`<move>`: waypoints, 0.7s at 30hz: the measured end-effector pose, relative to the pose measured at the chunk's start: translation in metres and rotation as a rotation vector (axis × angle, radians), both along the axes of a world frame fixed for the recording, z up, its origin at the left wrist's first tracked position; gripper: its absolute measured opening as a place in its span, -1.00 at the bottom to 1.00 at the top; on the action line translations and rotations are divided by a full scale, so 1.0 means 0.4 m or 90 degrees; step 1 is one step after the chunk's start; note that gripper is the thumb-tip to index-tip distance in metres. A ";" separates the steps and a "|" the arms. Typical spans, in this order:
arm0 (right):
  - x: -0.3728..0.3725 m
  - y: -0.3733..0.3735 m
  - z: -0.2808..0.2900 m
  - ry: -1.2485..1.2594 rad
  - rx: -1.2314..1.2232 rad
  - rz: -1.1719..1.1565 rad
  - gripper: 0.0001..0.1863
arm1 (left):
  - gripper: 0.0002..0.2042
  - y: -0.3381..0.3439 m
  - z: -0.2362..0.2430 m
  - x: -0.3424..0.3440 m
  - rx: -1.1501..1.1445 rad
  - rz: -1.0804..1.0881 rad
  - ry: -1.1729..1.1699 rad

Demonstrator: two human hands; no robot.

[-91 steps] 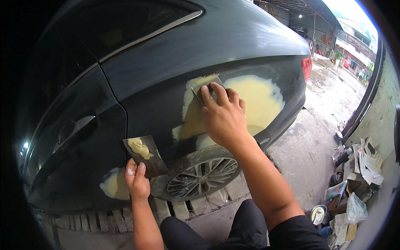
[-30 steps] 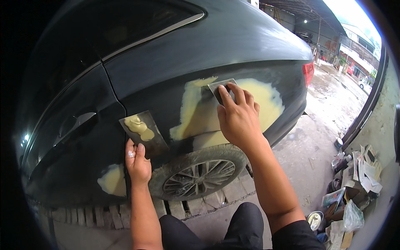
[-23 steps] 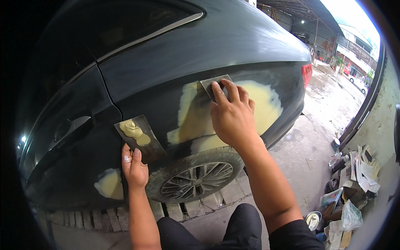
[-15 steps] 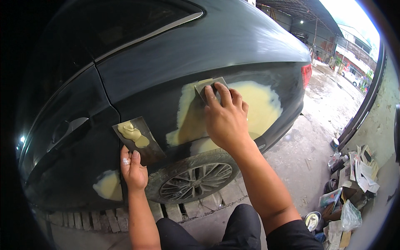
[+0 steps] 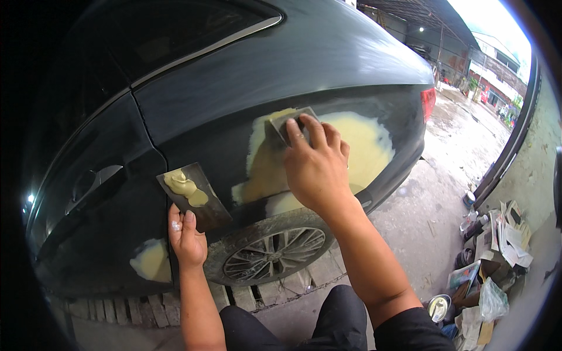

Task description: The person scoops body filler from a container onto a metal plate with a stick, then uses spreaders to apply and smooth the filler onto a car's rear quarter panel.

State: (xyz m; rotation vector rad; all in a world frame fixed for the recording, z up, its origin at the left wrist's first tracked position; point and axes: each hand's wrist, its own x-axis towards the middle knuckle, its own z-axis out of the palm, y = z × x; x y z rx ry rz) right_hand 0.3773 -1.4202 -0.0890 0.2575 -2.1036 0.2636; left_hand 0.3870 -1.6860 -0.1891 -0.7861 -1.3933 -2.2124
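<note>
My right hand [image 5: 316, 161] grips a flat metal spreader [image 5: 278, 123], its fingers pressing it against the car's rear quarter panel [image 5: 216, 128] at the upper left part of a broad, pale yellow filler patch [image 5: 366, 149]. My left hand [image 5: 187, 240] holds a square grey plate [image 5: 212, 205] by its lower edge, with a glossy lump of yellow-green paste [image 5: 182, 186] on it. The plate is out in front of the dark car, near the rear door seam. A smaller pale patch [image 5: 152, 263] shows low on the door.
The rear wheel [image 5: 275, 257] stands below, beside a row of worn slats [image 5: 295, 284]. At right, newspapers [image 5: 515, 240], bottles, cans [image 5: 439, 307] and a plastic bag [image 5: 492, 298] lie along a wall [image 5: 527, 164]. An open yard with buildings lies beyond the tail light [image 5: 427, 105].
My right hand with the spreader moved right from three seconds ago, then back left along the patch. My left hand and plate are higher and slightly further left than three seconds ago.
</note>
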 end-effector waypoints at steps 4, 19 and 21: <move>-0.017 -0.019 0.001 0.043 -0.008 -0.002 -0.51 | -0.62 0.009 0.006 -0.001 0.009 -0.016 -0.005; -0.022 -0.013 -0.009 0.012 0.030 -0.022 -0.50 | -0.65 0.016 0.016 0.002 0.022 0.023 -0.017; 0.004 -0.001 0.005 -0.016 0.026 -0.011 -0.51 | -0.65 0.019 0.008 0.007 0.029 0.019 -0.024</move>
